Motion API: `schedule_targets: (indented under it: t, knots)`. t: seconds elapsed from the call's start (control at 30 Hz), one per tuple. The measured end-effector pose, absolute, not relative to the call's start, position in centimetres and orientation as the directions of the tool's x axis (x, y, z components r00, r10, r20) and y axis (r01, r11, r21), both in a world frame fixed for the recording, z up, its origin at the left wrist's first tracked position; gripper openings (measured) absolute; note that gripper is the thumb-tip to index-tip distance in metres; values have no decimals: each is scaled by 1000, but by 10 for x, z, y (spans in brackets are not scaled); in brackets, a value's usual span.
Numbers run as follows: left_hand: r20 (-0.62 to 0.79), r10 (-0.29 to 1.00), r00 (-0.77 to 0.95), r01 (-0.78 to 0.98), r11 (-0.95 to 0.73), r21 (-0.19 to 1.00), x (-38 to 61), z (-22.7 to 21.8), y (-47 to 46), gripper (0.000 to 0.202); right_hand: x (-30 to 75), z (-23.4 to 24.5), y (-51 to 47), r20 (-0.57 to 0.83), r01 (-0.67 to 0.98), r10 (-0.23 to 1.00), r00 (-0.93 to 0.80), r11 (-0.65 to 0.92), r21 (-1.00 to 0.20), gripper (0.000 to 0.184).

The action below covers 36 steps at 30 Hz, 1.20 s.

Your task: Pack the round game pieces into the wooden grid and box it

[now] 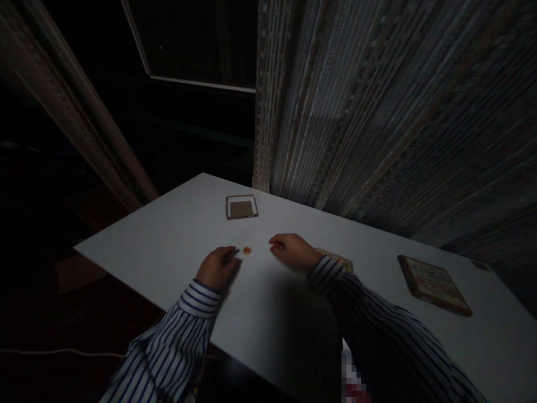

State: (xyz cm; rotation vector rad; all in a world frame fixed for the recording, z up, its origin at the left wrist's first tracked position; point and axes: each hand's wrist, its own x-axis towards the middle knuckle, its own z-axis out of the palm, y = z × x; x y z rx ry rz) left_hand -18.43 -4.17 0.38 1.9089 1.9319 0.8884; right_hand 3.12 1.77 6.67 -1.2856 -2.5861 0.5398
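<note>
A small round disc (247,251), pale yellow with orange-red markings, lies on the white table (260,319) between my two hands. My left hand (216,267) is just left of the disc, thumb and fingers apart, with nothing visible in them. To the right of the disc, my right hand (295,251) hovers over the table with its fingers curled and closed at the tips. Whether anything small sits in them cannot be made out. A flat, colourful patterned piece (338,259) lies partly hidden behind my right wrist.
Toward the far edge lies a shallow rectangular tray (242,217) with a brown inner panel. A brown-edged box or lid (436,284) with a printed face rests at the right. Behind the table hang striped curtains (356,101). A pale cable (62,351) runs at lower left.
</note>
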Motion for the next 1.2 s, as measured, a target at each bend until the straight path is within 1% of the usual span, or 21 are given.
schedule_targets:
  t: [0.17,0.3,0.43,0.73,0.9,1.07,1.2]
  knots:
    - [228,973,23,865,-134,484,-185,0,-31,34,12,54,20,-50,752,777,-628,588,-298,24]
    - [232,970,67,899,-159,408,-185,-1,-22,33,1,45,22,-68,751,765,-641,607,-260,19]
    - [225,970,88,913,-168,371,-183,-2,-17,33,-8,37,24,-77,746,752,-654,625,-229,21]
    - [209,974,91,925,-161,345,-180,-5,-13,29,-19,31,26,-73,729,730,-679,659,-184,25]
    - [240,964,117,924,-195,331,-180,-8,-12,25,-22,28,27,-67,719,720,-690,673,-173,27]
    - [283,952,115,907,-217,360,-181,-12,-11,22,-23,28,27,-60,712,713,-698,683,-163,30]
    - [359,923,135,867,-286,409,-183,-15,-10,23,-22,32,25,-18,697,703,-711,702,-143,31]
